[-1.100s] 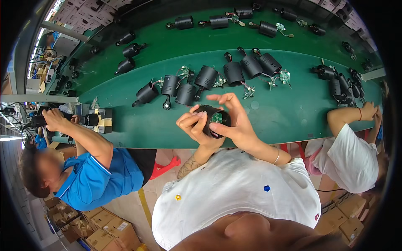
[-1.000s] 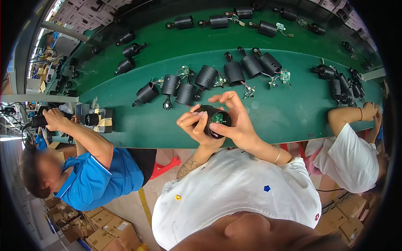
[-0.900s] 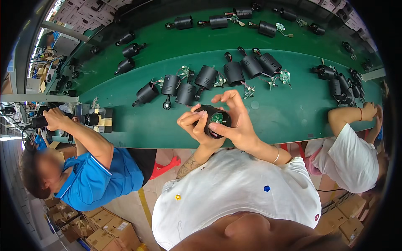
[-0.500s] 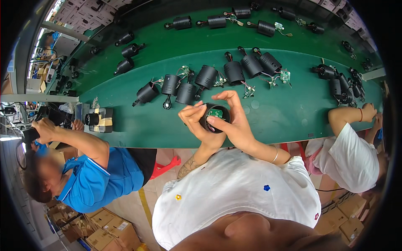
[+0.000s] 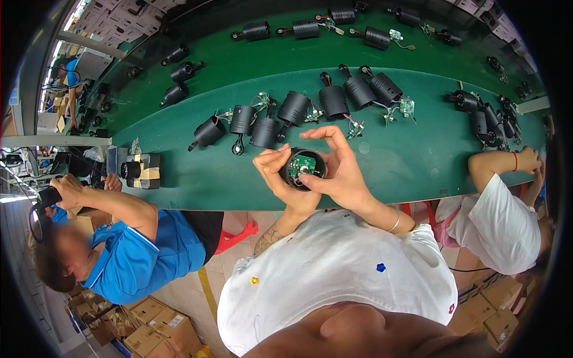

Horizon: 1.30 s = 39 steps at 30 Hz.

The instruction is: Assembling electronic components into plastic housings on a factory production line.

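I hold a black cylindrical housing (image 5: 288, 171) with its round opening facing up. My left hand (image 5: 276, 179) is closed around its left side. Inside the opening sits a green circuit board (image 5: 304, 162) with small parts on it. My right hand (image 5: 344, 179) cups the right side of the housing; its thumb reaches over the rim onto the near part of the board, and its upper fingers curve past the far side. Beyond my hands, more black housings (image 5: 264, 132) lie on the green bench, several with wired circuit boards (image 5: 356, 127) hanging out.
The green bench (image 5: 406, 161) spans the view, with a green strip (image 5: 227, 59) behind it carrying more housings. At left, a person in a blue shirt (image 5: 143, 250) works beside a taped black block (image 5: 150, 171). At right, a person in white (image 5: 495, 221) sits near clustered housings (image 5: 489, 122).
My right thumb has drawn back toward the near rim, so more of the circuit board shows. The housing has shifted slightly left. The person at left has lowered a hand slightly.
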### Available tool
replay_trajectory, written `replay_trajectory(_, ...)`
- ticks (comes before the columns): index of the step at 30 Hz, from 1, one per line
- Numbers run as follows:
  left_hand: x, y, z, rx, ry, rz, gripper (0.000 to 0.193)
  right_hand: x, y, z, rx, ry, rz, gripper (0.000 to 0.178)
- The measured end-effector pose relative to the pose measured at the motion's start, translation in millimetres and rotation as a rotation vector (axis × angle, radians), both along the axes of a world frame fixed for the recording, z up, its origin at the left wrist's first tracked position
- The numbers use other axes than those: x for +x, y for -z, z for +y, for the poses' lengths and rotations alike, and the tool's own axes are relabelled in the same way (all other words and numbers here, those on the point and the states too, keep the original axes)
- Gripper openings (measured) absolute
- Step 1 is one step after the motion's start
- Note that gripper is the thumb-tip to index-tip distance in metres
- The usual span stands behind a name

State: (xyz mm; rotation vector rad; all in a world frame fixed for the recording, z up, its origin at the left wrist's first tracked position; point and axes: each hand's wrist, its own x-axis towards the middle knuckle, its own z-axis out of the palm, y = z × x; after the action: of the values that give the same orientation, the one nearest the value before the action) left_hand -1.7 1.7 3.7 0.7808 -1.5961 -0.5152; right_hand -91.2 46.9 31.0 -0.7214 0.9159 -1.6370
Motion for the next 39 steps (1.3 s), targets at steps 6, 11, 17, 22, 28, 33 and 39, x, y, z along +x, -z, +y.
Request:
replay_trajectory(6,6,3,0,-0.055,0.025,-0.101,0.063,-3,3,0,-0.013,-0.004,-0.013,0.064)
replay_trajectory(11,-9,-1,-3,0.019,0.159,-0.049,0.068,-23,-17,3,0.043,0.118,0.076,0.065)
replay_trajectory(17,-20,-1,-16,0.072,0.159,0.009,0.068,-154,-31,-37,0.140,0.782,0.907,0.060)
replay_trajectory(22,-26,-18,-66,0.058,0.256,-0.541,0.070,-294,30,-59,0.573,1.036,1.475,0.058)
replay_trajectory(28,-109,2,-191,-0.113,0.289,-0.767,0.071,-346,113,-67,0.644,1.034,1.669,0.059)
replay_trajectory(33,-182,74,-283,-0.391,0.112,-0.914,0.076,-350,114,-66,0.453,1.121,1.712,0.056)
replay_trajectory(39,-195,56,-286,-0.254,0.093,-1.186,0.074,-324,111,-40,0.454,1.125,1.579,0.057)
